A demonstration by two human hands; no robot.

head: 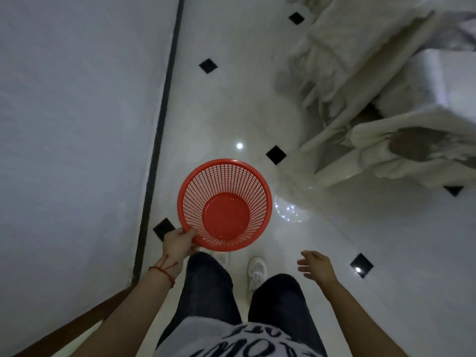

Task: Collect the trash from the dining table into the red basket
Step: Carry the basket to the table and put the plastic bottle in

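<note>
While we carry the round red plastic mesh basket (pixel 224 205) by its near rim, our left hand (pixel 178 242) has only the thumb over the lip and the fingers (pixel 192 232) curled beneath it, a hold at one edge alone. The basket hangs out in front of us above the glossy white tiled floor (pixel 231 104) with black diamond insets, and it is empty; nothing has gone into it yet. Our right hand (pixel 316 264) is free, its fingers loosely spread, holding nothing.

We judge the chief risk to be that one-sided grip: the basket could tip forward or twist out of the hand, more so once trash weighs on the far side. Steadying it with the free hand would cure that.

The floor looks polished enough to mirror the ceiling lights, so a slip is possible as our white shoe (pixel 256 273) steps forward. To the right stand white cloth-draped chairs (pixel 332 60) with pale legs reaching into our path; the basket or a foot could catch one. The grey wall (pixel 77 124) runs close on the left, leaving a narrow lane. No counter with trash is in view, so we cannot tell where it lies.
</note>
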